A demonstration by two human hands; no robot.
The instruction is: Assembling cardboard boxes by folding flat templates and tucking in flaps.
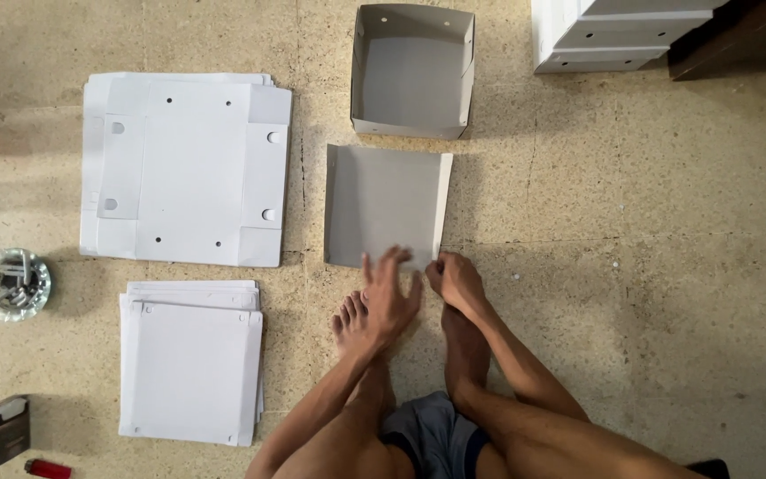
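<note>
The person sits on the floor [667, 266], both hands at the near edge of a grey cardboard sheet [385, 204]: the left hand [389, 297] lies on it with fingers spread, the right hand [456, 279] pinches its near right corner. Just beyond stands a folded grey box [411, 80]; to the left lie 2 stacks of white flat sheets [183, 168], with a glass ashtray [13, 284] and a red lighter [46, 468] farther left.

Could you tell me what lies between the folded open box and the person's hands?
In the head view, a grey cardboard sheet lies between the open box and both hands, left hand and right hand touching its near edge.
</note>
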